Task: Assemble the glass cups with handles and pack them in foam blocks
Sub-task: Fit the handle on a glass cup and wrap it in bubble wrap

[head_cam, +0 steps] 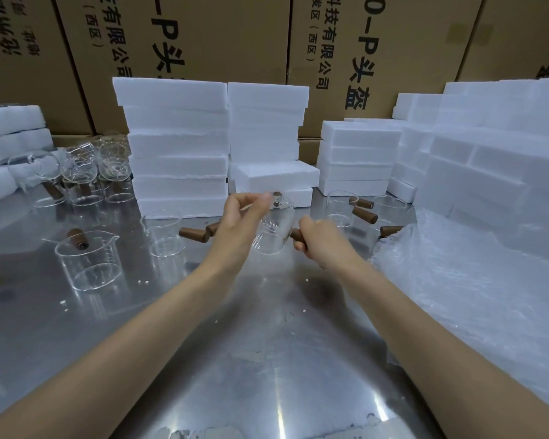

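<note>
Both hands hold one glass cup (271, 231) (right hand (322, 245) on handle (297, 235)).

A packing workshop or warehouse. Beyond the hands, printed cardboard cartons (203, 42) wall off a steel worktable (267, 359), with stacks of white foam blocks (178, 144) between. Loose glass cups (88, 259) stand to the hands' left and right.

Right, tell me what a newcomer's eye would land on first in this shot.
First, the two bare hands meeting at the centre over the shiny steel table: the left hand holds a clear glass cup while the right hand grips its brown wooden handle. Behind them rise tall stacks of white foam blocks, with printed brown cardboard cartons as a backdrop. More clear glass cups stand to the left.
</note>
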### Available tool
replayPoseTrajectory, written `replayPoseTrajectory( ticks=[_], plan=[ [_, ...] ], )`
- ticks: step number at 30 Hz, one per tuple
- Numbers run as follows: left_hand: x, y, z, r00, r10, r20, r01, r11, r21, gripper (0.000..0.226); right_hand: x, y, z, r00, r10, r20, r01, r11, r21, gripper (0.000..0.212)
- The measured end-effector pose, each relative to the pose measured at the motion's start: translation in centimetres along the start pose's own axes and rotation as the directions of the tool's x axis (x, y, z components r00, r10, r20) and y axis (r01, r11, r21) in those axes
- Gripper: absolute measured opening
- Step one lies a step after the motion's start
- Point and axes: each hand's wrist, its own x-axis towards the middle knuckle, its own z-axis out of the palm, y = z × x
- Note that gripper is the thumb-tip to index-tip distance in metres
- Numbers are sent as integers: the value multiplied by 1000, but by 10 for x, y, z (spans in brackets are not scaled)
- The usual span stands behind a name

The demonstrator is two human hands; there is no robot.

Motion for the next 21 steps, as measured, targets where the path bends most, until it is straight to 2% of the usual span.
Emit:
replayPoseTrajectory(
  ticks=[2,4,6,9,11,13,15,17,18,21],
  plan=[
    [0,-4,-3,996,-76,49,75,997,5,60,1,3,-1,994,-50,-98,49,999,-14,56],
    [-4,-9,-3,986,-126,108,120,991,57,77,-1,5,-1,972,-147,-186,128,986,-111,59],
    [-2,-12,-4,982,-168,85,165,985,39,64,-3,6,0,915,-330,-230,255,918,-303,53],
    [3,-10,-10,966,-258,-29,255,964,-71,43,-6,4,4,822,-558,-113,433,742,-512,34],
    [6,-10,-15,950,-306,-58,298,947,-117,44,-4,2,5,814,-580,-8,475,674,-566,29],
    [6,-11,-18,948,-315,-49,307,944,-122,45,-1,4,6,835,-548,43,468,667,-580,30],
    [6,-11,-20,955,-296,-17,292,949,-116,44,0,6,3,879,-471,82,452,763,-463,30],
    [4,-10,-21,964,-266,28,267,957,-113,47,1,5,-1,923,-360,139,380,911,-160,30],
    [4,-10,-20,967,-248,54,253,961,-113,51,2,5,-3,938,-300,172,303,953,7,32],
    [3,-7,-20,973,-204,109,217,967,-133,61,5,4,-10,928,-145,343,14,934,357,40]
  ],
)
